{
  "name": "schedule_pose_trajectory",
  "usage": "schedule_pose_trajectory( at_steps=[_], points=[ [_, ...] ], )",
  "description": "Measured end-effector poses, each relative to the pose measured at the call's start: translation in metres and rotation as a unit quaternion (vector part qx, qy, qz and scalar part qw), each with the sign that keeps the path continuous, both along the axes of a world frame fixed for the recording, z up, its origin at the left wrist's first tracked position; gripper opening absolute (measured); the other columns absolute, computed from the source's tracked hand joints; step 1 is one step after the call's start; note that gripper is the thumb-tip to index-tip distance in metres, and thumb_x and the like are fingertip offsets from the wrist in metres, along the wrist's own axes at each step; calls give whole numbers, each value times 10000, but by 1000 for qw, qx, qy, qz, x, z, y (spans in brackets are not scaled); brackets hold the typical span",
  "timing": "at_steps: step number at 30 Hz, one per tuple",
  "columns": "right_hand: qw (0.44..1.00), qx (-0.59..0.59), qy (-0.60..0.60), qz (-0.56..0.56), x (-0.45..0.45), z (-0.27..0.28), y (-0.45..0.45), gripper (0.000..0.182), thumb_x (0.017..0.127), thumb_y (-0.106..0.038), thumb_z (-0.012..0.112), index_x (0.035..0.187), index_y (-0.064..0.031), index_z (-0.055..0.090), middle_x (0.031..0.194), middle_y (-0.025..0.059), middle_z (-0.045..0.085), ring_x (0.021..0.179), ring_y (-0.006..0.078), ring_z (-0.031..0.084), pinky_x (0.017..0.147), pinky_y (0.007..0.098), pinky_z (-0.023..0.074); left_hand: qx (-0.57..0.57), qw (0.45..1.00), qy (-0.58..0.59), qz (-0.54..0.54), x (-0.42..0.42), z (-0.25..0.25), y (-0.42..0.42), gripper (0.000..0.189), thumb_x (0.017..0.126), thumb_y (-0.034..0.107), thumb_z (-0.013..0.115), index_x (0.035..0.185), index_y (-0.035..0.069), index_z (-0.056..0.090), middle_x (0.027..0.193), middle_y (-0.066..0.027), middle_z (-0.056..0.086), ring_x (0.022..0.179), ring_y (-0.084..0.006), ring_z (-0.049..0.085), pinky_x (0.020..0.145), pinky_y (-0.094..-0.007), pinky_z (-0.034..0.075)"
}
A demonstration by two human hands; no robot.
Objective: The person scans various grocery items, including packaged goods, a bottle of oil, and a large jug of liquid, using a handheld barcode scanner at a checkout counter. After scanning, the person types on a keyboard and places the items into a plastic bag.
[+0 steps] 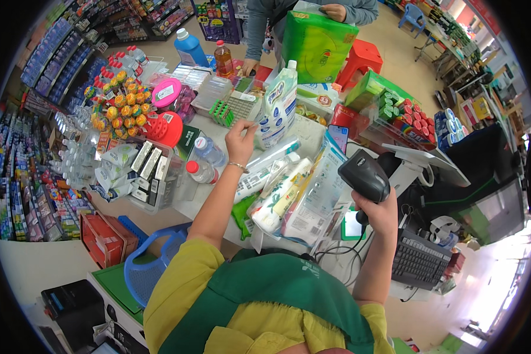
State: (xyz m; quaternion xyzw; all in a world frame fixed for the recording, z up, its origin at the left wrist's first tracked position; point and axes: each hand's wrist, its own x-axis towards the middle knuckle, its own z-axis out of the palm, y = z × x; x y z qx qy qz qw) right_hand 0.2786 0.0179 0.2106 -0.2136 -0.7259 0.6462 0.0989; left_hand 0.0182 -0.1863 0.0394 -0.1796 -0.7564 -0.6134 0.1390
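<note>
My left hand point(240, 142), with a bangle at the wrist, pinches the left edge of a white spouted refill pouch point(278, 108). The pouch stands upright on the counter, its cap on top. My right hand point(378, 208) grips a black handheld barcode scanner point(365, 175) by its handle, head pointing up and left. Between my forearms lie wrapped goods: a clear flat plastic package point(314, 199), a white printed pack of rolls point(281, 194) and a clear-wrapped roll point(272, 155). A green packet point(246, 214) is partly hidden under them.
Across the counter, a person's hand point(335, 12) holds a large green tissue pack point(316, 46). A lollipop stand point(124, 106) and two bottles point(202, 171) are at left. At right are a monitor point(429, 163), a keyboard point(420, 259) and loose cables point(340, 254). A phone point(337, 137) lies beyond the packages.
</note>
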Motion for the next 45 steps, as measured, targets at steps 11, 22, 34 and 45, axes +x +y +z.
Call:
schedule_pose_trajectory(
  at_steps=[11,22,34,45],
  points=[
    [1000,-14,11,22,-14,-10,-5,181,714,-34,700,863,17,610,678,18,587,556,86,531,513,242,427,2,980,-23,-198,3,35,-15,312,809,209,656,1043,27,557,1020,-93,590,982,-211,564,883,-322,422],
    [998,-51,31,32,-4,-3,-16,227,714,7,701,922,28,610,733,28,613,581,92,554,524,244,446,204,896,-367,-143,-154,86,54,824,781,697,508,1256,35,387,1116,-139,524,1047,-217,516,920,-324,395],
    [999,-29,40,-18,-1,9,-16,217,701,-32,724,886,28,627,710,40,618,571,93,551,526,243,443,361,847,-285,-268,-86,128,67,790,759,162,754,1302,59,191,1164,-162,461,1067,-254,539,869,-355,472],
    [950,268,11,159,-37,45,-56,346,675,-52,735,985,30,605,817,86,655,729,106,556,713,278,470,172,892,-247,-337,9,137,9,573,911,384,569,1355,86,364,1219,-73,476,1032,-125,484,874,-252,417]
  ],
)
